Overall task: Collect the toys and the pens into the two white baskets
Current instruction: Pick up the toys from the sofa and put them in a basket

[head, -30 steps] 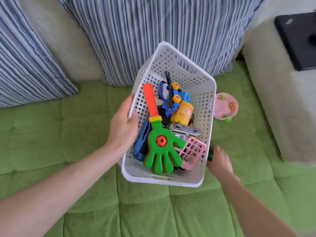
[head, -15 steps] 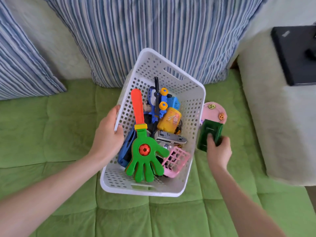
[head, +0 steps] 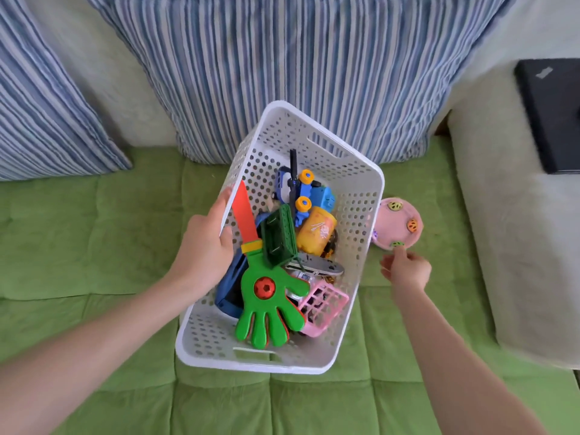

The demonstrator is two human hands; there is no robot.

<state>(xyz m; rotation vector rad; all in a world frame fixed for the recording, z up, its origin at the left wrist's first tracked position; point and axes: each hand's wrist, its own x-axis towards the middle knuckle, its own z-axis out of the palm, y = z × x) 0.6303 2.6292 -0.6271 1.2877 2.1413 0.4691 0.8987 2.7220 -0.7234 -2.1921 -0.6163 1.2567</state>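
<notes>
Green crate (head: 277,237) now inside basket (head: 361,196); right hand (head: 406,271) moved to pink disc (head: 400,222)

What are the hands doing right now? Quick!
Left hand: closed, gripping the white basket by its side rim.
Right hand: holding nothing, fingers loosely curled, one fingertip at the pink toy's edge.

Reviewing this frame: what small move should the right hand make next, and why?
Probably pinch the pink round toy and lift it toward the white basket. The right hand reaches with its fingertip at the toy's near edge; the toy lies on the green sofa cushion outside the basket, whose rim the left hand grips.
</notes>
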